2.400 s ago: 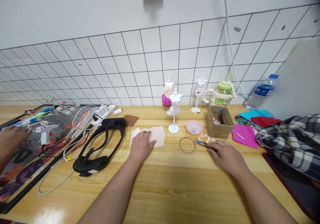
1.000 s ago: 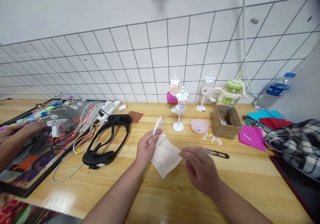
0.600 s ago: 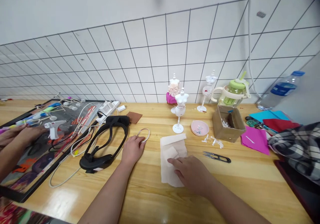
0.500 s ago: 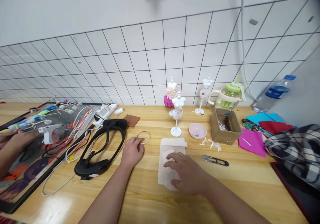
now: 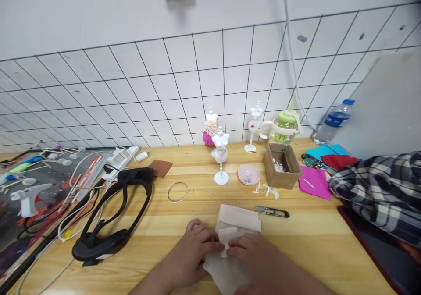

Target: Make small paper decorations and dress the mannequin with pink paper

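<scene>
Both hands meet at a pale cream fabric sheet near the front of the wooden table. My left hand has its fingers bent and closed on the sheet's left side. From the other side, my right hand pinches the same sheet, its fingertips close to the left ones. A folded cream fabric strip lies flat just beyond them. Thread snips rest to the right of the fabric. A thin ring lies on the table beyond my left hand.
Small white dress-form mannequins stand toward the wall. Right of them are a pink dish, a cardboard box, a lidded cup and a water bottle. A black headset strap and a glue gun are left.
My left hand has left the ring and come right to the fabric. The fabric has shifted and is now gripped by both hands. The view has turned slightly right.
</scene>
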The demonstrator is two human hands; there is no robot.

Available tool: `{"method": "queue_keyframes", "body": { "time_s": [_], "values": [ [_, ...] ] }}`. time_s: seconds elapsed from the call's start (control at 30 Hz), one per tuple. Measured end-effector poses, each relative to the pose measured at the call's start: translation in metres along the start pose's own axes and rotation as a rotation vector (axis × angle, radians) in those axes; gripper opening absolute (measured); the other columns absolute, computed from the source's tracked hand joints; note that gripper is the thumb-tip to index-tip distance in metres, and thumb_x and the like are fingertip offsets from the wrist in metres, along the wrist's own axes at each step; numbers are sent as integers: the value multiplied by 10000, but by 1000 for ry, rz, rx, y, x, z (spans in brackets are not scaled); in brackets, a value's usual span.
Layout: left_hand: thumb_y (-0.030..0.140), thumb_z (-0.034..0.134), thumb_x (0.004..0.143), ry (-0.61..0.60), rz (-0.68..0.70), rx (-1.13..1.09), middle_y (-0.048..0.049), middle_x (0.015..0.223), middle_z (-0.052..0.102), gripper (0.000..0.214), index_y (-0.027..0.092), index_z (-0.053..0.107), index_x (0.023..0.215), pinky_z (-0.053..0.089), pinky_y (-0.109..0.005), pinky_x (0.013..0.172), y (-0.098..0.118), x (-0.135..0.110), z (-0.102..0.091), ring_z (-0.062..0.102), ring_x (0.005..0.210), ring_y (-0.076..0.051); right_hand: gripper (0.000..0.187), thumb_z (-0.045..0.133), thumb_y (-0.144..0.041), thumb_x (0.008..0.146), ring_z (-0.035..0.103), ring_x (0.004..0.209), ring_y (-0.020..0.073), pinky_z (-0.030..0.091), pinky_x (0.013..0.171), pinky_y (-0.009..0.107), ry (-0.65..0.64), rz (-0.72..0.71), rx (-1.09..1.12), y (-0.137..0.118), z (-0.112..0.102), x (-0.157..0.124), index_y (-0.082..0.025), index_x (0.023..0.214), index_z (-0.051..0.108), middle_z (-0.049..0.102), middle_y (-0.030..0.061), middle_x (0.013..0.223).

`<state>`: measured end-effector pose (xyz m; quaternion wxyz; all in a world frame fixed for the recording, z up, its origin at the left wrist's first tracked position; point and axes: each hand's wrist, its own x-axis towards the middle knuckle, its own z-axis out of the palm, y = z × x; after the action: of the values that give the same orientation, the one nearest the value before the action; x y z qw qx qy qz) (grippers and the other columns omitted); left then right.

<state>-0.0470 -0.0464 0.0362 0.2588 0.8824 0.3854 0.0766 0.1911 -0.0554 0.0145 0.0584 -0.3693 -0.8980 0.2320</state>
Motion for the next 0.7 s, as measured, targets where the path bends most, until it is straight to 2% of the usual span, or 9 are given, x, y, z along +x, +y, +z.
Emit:
{"method": "queue_keyframes", "body": {
  "time_s": [0.07, 0.17, 0.27, 0.37, 0.43, 0.53, 0.6, 0.67, 0.7],
  "values": [
    [116, 564, 793, 23, 14, 36, -21, 1022, 664, 360, 337, 655, 1062, 315, -418, 956, -1, 2, 7, 562, 976, -201, 440, 587, -242, 812, 598, 1068, 258, 443, 919, 352, 35, -10, -78, 0, 14, -5, -254, 1252, 565, 632, 65, 1261],
    [63, 550, 743, 97, -40, -29, -26, 959, 669, 334, 285, 674, 961, 351, -375, 884, -2, 4, 17, 558, 959, -204, 517, 608, -236, 765, 593, 1062, 308, 455, 907, 412, 44, 32, -86, -4, 28, -11, -220, 1278, 546, 618, 101, 1275],
    [80, 559, 707, 177, -163, -147, -24, 878, 677, 285, 236, 680, 912, 388, -339, 823, -2, 8, 22, 580, 883, -198, 537, 514, -106, 744, 601, 1070, 251, 444, 942, 372, 67, 195, 96, -9, 18, -13, -237, 1262, 564, 654, 61, 1219],
    [154, 520, 779, 160, -287, -214, -1, 750, 665, 201, 223, 693, 855, 404, -289, 690, -1, 20, 21, 584, 720, -167, 579, 470, -85, 747, 612, 1073, 189, 455, 918, 305, 143, 328, 316, -6, -2, -10, -255, 1299, 522, 665, 25, 1202],
    [198, 464, 844, 141, -326, -248, 7, 718, 658, 234, 228, 691, 890, 397, -267, 617, 0, 31, 18, 575, 659, -155, 429, 493, -171, 801, 620, 1037, 202, 465, 886, 317, 202, 388, 327, 0, -9, -8, -251, 1212, 582, 679, 34, 1151],
    [248, 507, 852, 194, -363, -179, 6, 716, 656, 262, 241, 654, 1069, 424, -286, 633, 4, 45, 15, 583, 655, -169, 396, 511, -188, 813, 616, 1019, 236, 454, 893, 367, 286, 475, 209, 10, -9, -7, -238, 1196, 598, 679, 67, 1127],
    [273, 534, 856, 309, -328, -25, -36, 842, 680, 318, 229, 608, 1162, 445, -345, 749, 7, 49, 14, 605, 793, -210, 396, 481, -187, 847, 625, 1000, 242, 456, 877, 378, 303, 501, 155, 18, -5, -6, -234, 1229, 575, 685, 77, 1110],
    [295, 550, 863, 373, -180, 150, -78, 1012, 669, 294, 232, 607, 1145, 409, -411, 873, 11, 50, 15, 583, 945, -249, 349, 443, -225, 898, 632, 975, 239, 469, 840, 369, 303, 508, 139, 25, -2, -3, -221, 1225, 565, 687, 82, 1094],
    [311, 571, 856, 348, -82, 212, -80, 1064, 656, 266, 240, 617, 1108, 386, -429, 910, 12, 50, 15, 568, 984, -258, 339, 449, -236, 902, 625, 988, 241, 470, 834, 366, 312, 500, 123, 27, -2, 0, -214, 1221, 562, 678, 86, 1105]
  ]
}}
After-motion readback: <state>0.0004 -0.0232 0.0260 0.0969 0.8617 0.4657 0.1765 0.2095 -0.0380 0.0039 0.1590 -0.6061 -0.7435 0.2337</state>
